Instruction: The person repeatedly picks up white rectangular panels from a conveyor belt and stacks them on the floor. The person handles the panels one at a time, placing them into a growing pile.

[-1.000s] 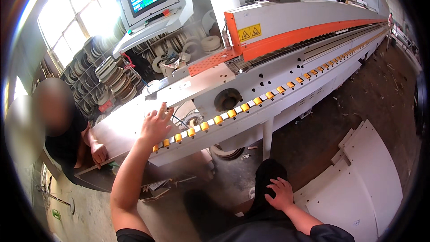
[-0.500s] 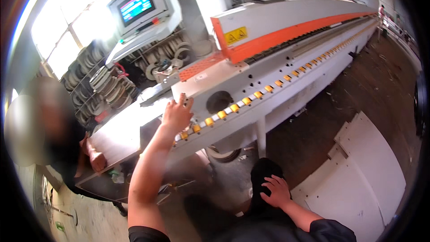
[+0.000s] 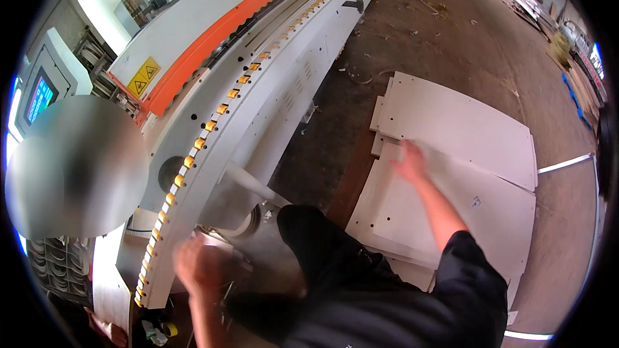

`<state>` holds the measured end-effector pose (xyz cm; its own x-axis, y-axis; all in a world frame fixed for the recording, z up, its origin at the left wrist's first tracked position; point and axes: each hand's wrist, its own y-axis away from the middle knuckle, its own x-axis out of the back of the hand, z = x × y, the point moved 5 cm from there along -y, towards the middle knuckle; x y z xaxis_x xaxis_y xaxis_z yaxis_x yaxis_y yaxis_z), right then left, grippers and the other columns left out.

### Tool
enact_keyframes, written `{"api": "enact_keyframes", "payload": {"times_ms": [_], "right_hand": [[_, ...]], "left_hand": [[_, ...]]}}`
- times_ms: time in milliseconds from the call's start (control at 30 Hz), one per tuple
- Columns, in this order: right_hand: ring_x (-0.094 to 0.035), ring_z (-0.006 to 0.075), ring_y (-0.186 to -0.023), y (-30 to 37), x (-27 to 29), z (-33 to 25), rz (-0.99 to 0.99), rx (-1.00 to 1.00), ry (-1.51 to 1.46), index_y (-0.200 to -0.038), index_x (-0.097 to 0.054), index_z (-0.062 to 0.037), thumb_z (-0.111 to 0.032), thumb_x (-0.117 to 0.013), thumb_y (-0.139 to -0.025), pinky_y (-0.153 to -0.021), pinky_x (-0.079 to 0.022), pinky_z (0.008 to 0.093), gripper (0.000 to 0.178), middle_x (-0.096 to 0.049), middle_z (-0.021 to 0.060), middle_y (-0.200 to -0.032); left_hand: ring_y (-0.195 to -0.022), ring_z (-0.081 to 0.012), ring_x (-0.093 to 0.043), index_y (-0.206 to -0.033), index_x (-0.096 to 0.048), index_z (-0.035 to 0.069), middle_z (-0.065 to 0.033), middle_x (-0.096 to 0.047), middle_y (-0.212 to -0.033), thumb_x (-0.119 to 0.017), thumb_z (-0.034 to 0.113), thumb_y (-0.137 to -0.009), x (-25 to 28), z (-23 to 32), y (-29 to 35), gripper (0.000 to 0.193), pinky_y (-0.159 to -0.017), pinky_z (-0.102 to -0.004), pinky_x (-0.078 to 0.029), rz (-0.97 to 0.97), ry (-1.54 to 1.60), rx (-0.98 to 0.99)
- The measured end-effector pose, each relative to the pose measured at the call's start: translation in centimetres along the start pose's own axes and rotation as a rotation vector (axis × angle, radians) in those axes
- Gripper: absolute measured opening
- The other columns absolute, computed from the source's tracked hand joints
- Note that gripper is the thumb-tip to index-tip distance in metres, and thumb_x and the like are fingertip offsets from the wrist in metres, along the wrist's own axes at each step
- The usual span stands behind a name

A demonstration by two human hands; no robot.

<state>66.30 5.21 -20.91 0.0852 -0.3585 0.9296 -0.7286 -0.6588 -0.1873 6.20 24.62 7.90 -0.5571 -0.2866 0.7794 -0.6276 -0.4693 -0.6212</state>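
Observation:
My right hand (image 3: 411, 162) reaches over a stack of white panels (image 3: 461, 148) on my right. Its fingers are apart and nothing shows in them; whether they touch the top panel I cannot tell. Small dark holes dot the panels, which lie slightly out of line with one another. On the other side, my left hand (image 3: 195, 264) is smeared by motion, so its fingers cannot be read. It is beside the near end of a row of yellow rollers (image 3: 189, 162) along the edge of a long white machine (image 3: 258, 109).
An orange stripe (image 3: 187, 58) runs along the machine's cover, near a yellow warning label (image 3: 143, 77). At left are a control screen (image 3: 40, 100) and another person, whose hand (image 3: 108, 330) shows low down. Scraps (image 3: 432, 9) litter the brown floor.
My view has swung right, toward the stacked panels. My right hand has moved from my leg out over them. My left hand has come away from the machine's top and dropped lower.

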Motion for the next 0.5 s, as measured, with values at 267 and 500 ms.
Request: {"api": "enact_keyframes", "payload": {"times_ms": [267,500], "right_hand": [[-0.015,0.0345,-0.159,-4.7,0.9,12.7,-0.340,-0.343,0.197,-0.163,-0.016,-0.0015,-0.065,-0.084,-0.070,-0.129,-0.016,0.0444,0.132,-0.015,0.0225,-0.170],[-0.057,0.0365,-0.132,-4.5,-2.1,25.8,0.152,0.007,0.367,-0.136,-0.057,0.0090,-0.042,-0.082,-0.084,-0.111,-0.048,0.0470,0.076,-0.058,0.0278,-0.141]], "left_hand": [[-0.111,-0.0327,-0.068,-0.117,-0.073,0.009,-0.0119,-0.073,-0.118,-0.065,0.018,-0.095,-16.6,8.3,30.5,0.024,-0.098,-0.0410,-0.052,-0.329,0.551,0.972],[-0.111,-0.0313,-0.069,-0.132,-0.065,0.012,-0.0117,-0.071,-0.123,-0.063,0.034,-0.100,-18.2,11.9,28.4,0.039,-0.094,-0.0411,-0.054,-0.617,0.691,0.918]]}}
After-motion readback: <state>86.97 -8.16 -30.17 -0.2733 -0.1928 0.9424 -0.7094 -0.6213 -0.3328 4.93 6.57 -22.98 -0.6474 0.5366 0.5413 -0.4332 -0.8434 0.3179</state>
